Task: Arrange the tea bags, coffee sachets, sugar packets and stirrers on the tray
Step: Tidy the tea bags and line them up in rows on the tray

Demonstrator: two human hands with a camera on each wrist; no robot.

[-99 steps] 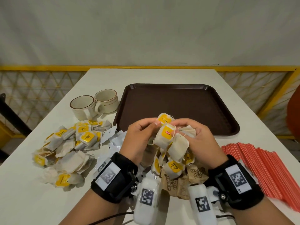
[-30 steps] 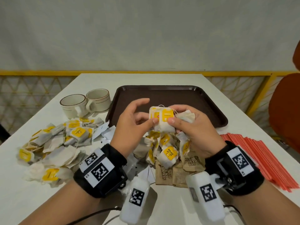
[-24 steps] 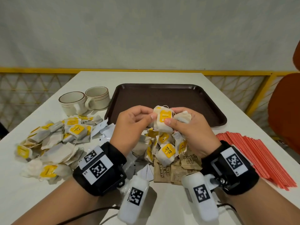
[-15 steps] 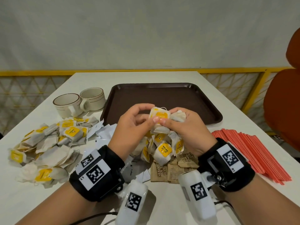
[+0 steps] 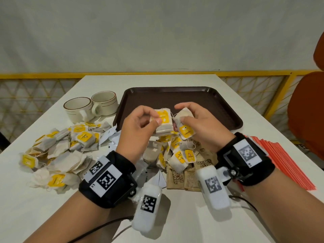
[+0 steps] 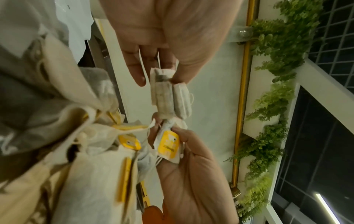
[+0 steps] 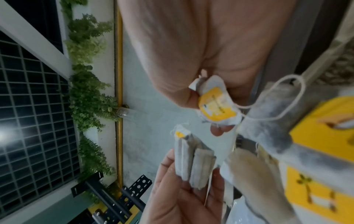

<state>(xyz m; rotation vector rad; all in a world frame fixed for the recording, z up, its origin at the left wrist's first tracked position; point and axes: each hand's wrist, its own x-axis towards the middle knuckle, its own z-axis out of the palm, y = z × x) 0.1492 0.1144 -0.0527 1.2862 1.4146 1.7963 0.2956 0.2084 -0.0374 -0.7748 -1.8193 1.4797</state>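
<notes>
My left hand (image 5: 156,117) pinches a small stack of tea bags (image 5: 162,123) between thumb and fingers, above the near edge of the brown tray (image 5: 175,89). The left wrist view shows two bags (image 6: 170,97) side by side in that pinch. My right hand (image 5: 180,114) grips a yellow-tagged tea bag (image 5: 186,131), and a tangle of more tea bags (image 5: 178,156) hangs from it by strings. The right wrist view shows that tagged bag (image 7: 216,109) in the right hand. The tray holds nothing.
A loose pile of tea bags (image 5: 61,149) lies at the left, with two cups (image 5: 78,107) behind it. White sachets (image 5: 112,135) and brown sugar packets (image 5: 184,176) lie under my hands. Red stirrers (image 5: 289,155) lie at the right. An orange chair (image 5: 308,111) stands beyond the table's right edge.
The hands, pressed together on one bunch of tea bags, have drawn slightly apart. The left now holds its own small stack, the right keeps the tangled rest.
</notes>
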